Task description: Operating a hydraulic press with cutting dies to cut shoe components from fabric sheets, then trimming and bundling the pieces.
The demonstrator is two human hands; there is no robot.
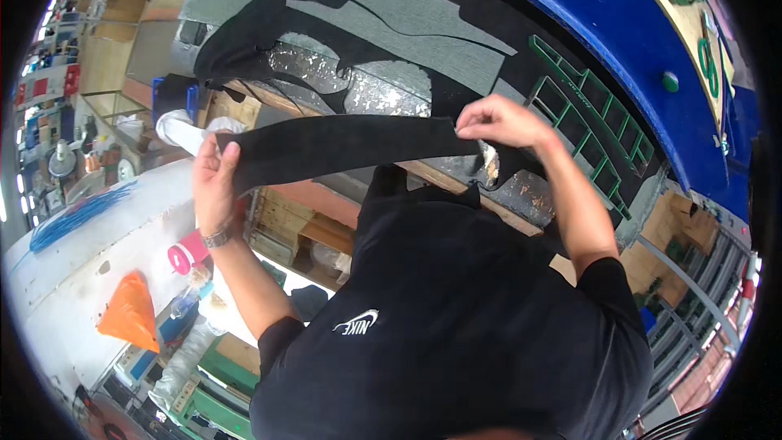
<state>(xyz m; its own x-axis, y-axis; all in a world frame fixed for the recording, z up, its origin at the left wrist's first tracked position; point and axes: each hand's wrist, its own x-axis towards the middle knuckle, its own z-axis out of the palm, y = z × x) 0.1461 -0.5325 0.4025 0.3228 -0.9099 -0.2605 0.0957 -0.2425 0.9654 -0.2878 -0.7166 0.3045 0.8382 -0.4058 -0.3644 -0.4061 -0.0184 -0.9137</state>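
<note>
A long, slightly curved strip of black fabric or sheet material [342, 147] is stretched between my two hands above the work surface. My left hand [215, 183] is closed on its left end, the thumb lying on top. At the opposite end, my right hand [498, 122] pinches the strip's corner between thumb and fingertips. Beyond the strip lie black cut pieces and grey sheet pieces [391, 8] on a worn metal surface [387, 90]. Just below my right fingers shows a small pale, brownish patch [489, 165]; whether it is a scrap or worn metal I cannot tell.
Green ladder-like metal frames [603, 122] lie on black material at the right. A broad blue machine part [603, 0] with a green button [669, 81] arches over the far side. To the left, a white surface [65, 269] carries an orange bag [130, 311] and a pink container [187, 253].
</note>
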